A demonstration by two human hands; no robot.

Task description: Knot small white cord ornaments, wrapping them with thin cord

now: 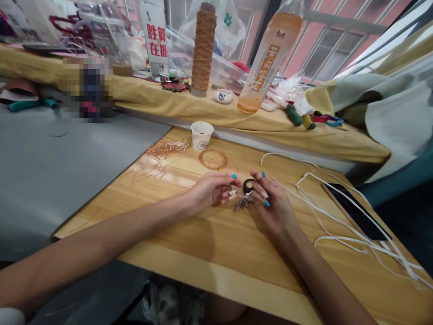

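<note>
Over the middle of the wooden table, my left hand has its fingers pinched together, with a small whitish bit at the fingertips that is too small to name. My right hand is just to its right, fingers curled around the black ring handle of a small tool; a thumb and finger point up. Between the hands is a dark, spiky item, blurred, below the black ring. Behind the left hand lies a coil of thin orange-brown cord.
A paper cup stands behind the coil, beside loose cord scraps. White cords cross a phone at right. On the cloth-covered ledge are a thread cone and an orange drink bottle.
</note>
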